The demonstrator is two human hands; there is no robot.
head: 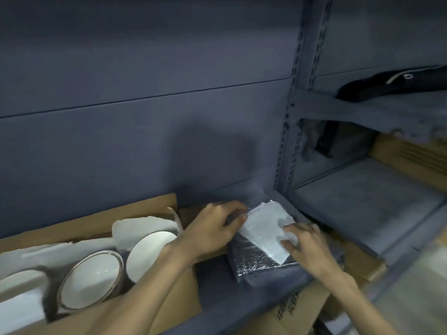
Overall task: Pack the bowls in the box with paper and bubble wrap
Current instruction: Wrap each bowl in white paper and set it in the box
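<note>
An open cardboard box [145, 209] at the lower left holds white bowls on edge, one with a brown rim [90, 279] and a plain one [148, 252], with white paper [142, 226] tucked behind them. To its right, a folded stack of bubble wrap [256, 262] lies on the grey shelf with a sheet of white paper [263, 228] on top. My left hand [215, 228] pinches the sheet's upper left edge. My right hand [304, 245] pinches its right side, fingers curled over the paper.
A grey back panel rises behind the box. A slotted shelf upright [290, 131] stands at the right, with grey shelves [358, 204] beyond it, a dark bag [387, 85] on the upper one and cardboard [411, 155] further right. Another printed carton [297, 310] sits below.
</note>
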